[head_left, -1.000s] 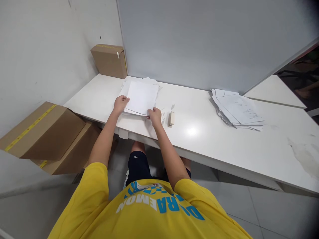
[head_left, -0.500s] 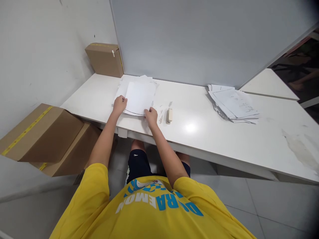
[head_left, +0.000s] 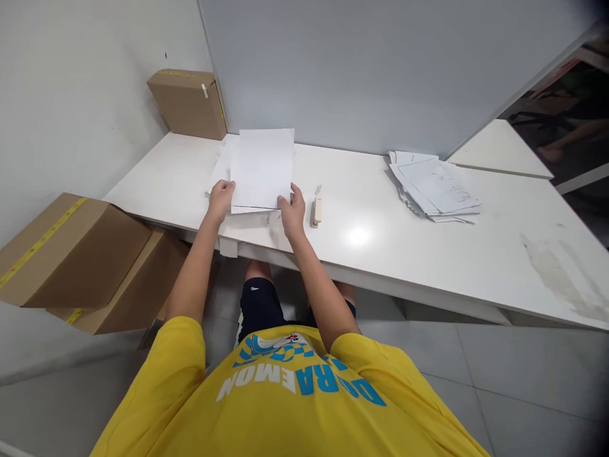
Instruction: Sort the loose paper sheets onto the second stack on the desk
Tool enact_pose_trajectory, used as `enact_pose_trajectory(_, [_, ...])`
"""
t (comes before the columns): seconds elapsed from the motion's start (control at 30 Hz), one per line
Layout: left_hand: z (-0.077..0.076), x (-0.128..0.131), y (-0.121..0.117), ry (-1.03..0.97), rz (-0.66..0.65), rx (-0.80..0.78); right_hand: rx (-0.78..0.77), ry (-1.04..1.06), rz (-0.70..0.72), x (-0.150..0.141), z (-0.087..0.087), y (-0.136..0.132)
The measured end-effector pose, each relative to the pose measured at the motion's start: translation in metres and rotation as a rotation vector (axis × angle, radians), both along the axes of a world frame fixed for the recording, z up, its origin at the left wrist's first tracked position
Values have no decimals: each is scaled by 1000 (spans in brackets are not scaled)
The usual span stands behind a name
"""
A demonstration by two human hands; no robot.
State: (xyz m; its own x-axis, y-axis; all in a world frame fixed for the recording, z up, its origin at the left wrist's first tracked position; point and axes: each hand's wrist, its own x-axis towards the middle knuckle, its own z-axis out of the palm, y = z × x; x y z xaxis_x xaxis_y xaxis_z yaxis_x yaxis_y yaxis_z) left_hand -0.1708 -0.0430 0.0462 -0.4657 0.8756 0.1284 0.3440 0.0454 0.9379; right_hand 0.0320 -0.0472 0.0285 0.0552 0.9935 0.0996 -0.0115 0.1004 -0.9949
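Sheets of white paper [head_left: 262, 166] are raised a little off the table between my hands. My left hand [head_left: 221, 198] pinches their left edge near the lower corner. My right hand [head_left: 292, 206] grips the lower right corner, thumb on top and fingers behind. How many sheets are held I cannot tell. Under and behind them, more white paper [head_left: 219, 170] lies on the table, mostly covered. A cream stapler [head_left: 316, 212] rests just right of my right hand, touched by neither hand.
A loose pile of written-on papers [head_left: 440, 187] lies on the white table [head_left: 361, 197] to the right. One cardboard box [head_left: 188, 105] stands in the back left corner; two more boxes [head_left: 80, 247] sit at the left, below the tabletop. A grey partition [head_left: 356, 76] rises behind.
The paper has come up off the stack and stands more upright between my hands. My right hand has shifted its hold to the right corner. The camera view has moved slightly.
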Motion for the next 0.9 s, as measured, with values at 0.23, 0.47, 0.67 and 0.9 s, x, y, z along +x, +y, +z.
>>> enact_pose_trajectory(0.23, [-7, 15, -36, -380, -179, 89, 95, 52, 162, 52, 1, -26])
enact_pose_trajectory(0.47, [-13, 80, -75, -576, -274, 73, 5, -12, 311, 119, -9, -60])
enact_pose_trajectory(0.67, [-34, 114, -82, -660, -138, 251, -46, -207, 482, 158, -3, -68])
enact_pose_trajectory(0.9, [-40, 140, -78, -809, 91, 292, -100, -23, 367, 172, -8, -67])
